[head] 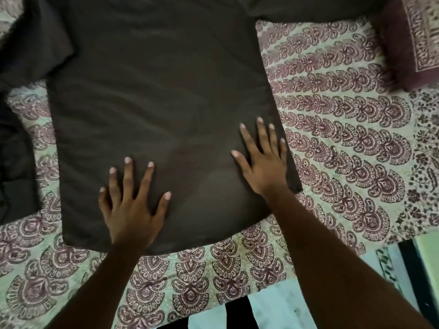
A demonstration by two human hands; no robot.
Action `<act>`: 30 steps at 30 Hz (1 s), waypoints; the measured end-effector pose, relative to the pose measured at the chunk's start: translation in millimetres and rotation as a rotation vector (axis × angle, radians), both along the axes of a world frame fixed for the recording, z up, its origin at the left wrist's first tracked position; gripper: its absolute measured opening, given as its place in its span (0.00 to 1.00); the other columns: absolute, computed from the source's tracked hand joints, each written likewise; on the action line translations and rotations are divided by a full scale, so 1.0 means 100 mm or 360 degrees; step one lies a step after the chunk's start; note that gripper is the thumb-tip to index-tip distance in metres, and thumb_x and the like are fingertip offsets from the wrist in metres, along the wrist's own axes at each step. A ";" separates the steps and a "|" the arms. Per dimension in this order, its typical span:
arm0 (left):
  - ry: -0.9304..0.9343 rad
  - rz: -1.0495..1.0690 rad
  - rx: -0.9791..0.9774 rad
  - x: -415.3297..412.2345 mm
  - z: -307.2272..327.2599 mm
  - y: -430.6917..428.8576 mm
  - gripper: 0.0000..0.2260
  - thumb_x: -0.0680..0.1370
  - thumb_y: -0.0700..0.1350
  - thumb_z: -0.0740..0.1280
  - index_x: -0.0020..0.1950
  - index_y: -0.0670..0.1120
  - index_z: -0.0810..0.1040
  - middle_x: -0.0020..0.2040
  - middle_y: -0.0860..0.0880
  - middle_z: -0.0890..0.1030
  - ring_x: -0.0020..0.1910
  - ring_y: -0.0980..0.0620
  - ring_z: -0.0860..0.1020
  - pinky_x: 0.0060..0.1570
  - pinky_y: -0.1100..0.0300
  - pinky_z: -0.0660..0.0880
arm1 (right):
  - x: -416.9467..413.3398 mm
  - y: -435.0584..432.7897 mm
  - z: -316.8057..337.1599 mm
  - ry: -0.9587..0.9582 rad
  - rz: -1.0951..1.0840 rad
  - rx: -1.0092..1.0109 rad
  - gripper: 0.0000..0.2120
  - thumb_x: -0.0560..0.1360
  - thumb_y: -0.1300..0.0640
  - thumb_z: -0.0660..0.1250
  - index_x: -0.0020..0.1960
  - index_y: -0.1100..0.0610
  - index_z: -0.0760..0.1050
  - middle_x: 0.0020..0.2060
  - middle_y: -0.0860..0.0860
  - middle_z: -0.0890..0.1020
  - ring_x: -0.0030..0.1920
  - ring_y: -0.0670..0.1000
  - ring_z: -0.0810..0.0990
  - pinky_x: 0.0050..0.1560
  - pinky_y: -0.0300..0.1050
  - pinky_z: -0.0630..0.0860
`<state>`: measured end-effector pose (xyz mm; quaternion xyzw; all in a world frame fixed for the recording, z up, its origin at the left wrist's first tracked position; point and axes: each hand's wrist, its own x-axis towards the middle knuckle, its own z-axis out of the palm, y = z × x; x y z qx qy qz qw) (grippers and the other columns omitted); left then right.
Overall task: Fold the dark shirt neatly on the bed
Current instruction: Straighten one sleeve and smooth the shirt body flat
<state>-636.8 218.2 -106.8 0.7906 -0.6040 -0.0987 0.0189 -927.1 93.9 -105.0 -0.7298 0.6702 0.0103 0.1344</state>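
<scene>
Dark shirt [152,103] lying spread flat on patterned bedsheet [344,138], hem toward viewer. Left hand [131,210] and right hand [263,160] both pressing flat on shirt near hem, fingers spread, gripping nothing. Maroon pillow [411,39] sitting at upper right.

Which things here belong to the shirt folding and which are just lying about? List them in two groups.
Job: dark shirt, spread flat; left hand and right hand, both pressing flat on its lower part; patterned bedspread under it.
Lying about: maroon pillow, top right; dark cloth at the left edge.
</scene>
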 end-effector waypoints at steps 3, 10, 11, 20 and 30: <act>0.0075 0.0360 0.0017 -0.02 0.04 0.23 0.36 0.77 0.71 0.55 0.83 0.62 0.53 0.85 0.50 0.46 0.83 0.35 0.49 0.76 0.32 0.53 | -0.43 0.47 0.13 0.0015 -0.0203 0.0098 0.34 0.81 0.30 0.47 0.82 0.36 0.41 0.84 0.47 0.42 0.84 0.57 0.43 0.80 0.67 0.48; 0.0084 0.0541 -0.0021 0.10 0.08 0.09 0.34 0.80 0.68 0.53 0.83 0.59 0.53 0.85 0.49 0.46 0.83 0.39 0.52 0.73 0.32 0.57 | -0.18 0.35 0.18 0.0118 -0.0226 -0.0066 0.40 0.82 0.30 0.52 0.85 0.50 0.45 0.84 0.56 0.42 0.83 0.63 0.40 0.79 0.69 0.44; 0.0066 0.0508 -0.0018 0.18 0.05 0.08 0.33 0.80 0.68 0.53 0.83 0.59 0.53 0.85 0.49 0.46 0.83 0.40 0.51 0.73 0.33 0.57 | -0.01 0.23 0.15 0.0096 -0.0088 -0.0124 0.39 0.82 0.32 0.53 0.85 0.51 0.47 0.84 0.56 0.43 0.83 0.63 0.41 0.79 0.68 0.44; 0.0172 0.0459 0.0096 0.46 0.10 0.88 0.35 0.79 0.68 0.52 0.84 0.60 0.48 0.85 0.52 0.44 0.84 0.40 0.48 0.78 0.35 0.54 | 1.02 0.75 0.01 0.0016 0.0782 0.0038 0.39 0.81 0.32 0.53 0.85 0.49 0.48 0.84 0.52 0.44 0.83 0.60 0.41 0.77 0.73 0.50; 0.0240 0.0607 -0.0259 0.67 0.15 1.10 0.22 0.79 0.51 0.65 0.73 0.49 0.76 0.73 0.46 0.74 0.67 0.39 0.72 0.62 0.44 0.67 | 2.14 0.37 0.13 -0.0078 0.0865 -0.0078 0.35 0.81 0.30 0.53 0.83 0.42 0.50 0.84 0.50 0.44 0.83 0.59 0.41 0.79 0.70 0.50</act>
